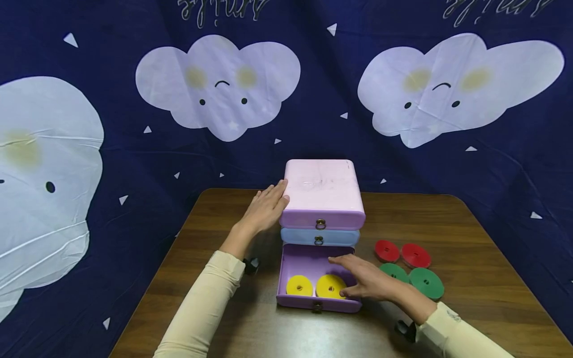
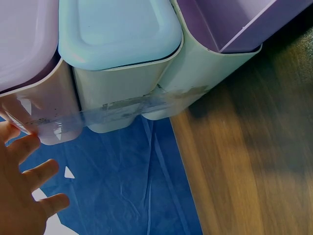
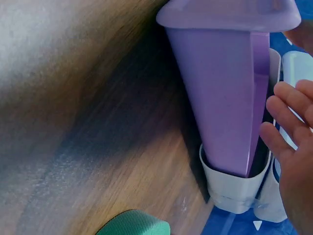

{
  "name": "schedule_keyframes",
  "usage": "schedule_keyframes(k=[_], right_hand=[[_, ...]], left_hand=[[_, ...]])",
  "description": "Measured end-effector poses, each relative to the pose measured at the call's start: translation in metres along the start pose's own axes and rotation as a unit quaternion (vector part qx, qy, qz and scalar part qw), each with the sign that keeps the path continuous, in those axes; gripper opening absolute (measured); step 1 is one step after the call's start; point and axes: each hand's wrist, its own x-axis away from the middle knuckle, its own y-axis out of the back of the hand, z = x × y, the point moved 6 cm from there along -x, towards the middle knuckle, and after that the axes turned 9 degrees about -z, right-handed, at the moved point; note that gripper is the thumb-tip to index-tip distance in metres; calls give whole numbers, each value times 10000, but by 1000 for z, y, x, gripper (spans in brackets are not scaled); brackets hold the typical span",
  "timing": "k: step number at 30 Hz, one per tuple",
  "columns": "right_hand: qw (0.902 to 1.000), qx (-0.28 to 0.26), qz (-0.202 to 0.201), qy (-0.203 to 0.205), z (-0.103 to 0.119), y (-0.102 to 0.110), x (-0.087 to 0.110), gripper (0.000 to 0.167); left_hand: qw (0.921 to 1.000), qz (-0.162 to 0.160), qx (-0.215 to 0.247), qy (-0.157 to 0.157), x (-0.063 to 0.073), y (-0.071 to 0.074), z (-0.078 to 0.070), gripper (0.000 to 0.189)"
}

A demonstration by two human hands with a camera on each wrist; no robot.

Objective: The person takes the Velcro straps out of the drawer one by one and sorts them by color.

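My left hand (image 1: 264, 206), fingers spread, rests against the left side of the pink-topped drawer unit (image 1: 320, 184). The unit stacks a purple drawer (image 1: 300, 220), a light blue drawer (image 1: 295, 236) and a bottom purple drawer (image 1: 288, 301) that is pulled out. Two yellow discs (image 1: 299, 286) with small centre holes lie inside near its front, the larger yellow disc (image 1: 330, 286) on the right. Above that drawer's right side hovers my right hand (image 1: 373, 279), fingers extended and thumb by the larger disc; whether they touch I cannot tell. Nothing is visibly held.
Two red discs (image 1: 416, 255) and two green discs (image 1: 426, 283) lie on the wooden table (image 1: 483, 298), right of the drawers. A dark blue cloth (image 1: 322, 129) with cloud faces hangs behind the table. Clear tape (image 2: 117, 111) runs across the stacked casings.
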Motion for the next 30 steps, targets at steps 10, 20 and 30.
schedule_keyframes(k=[10,20,30], right_hand=[[9964,340,529,568,2,-18,-5,74],[9891,453,591,1268,6,-23,-5,73],[9827,517,1014,1463,5,-28,-6,70]], left_hand=[[10000,6,-3,-11,0,-1,-1,55],[10000,-33,29,-7,0,0,-1,55],[10000,-25,-13,-29,-1,-1,-1,55]])
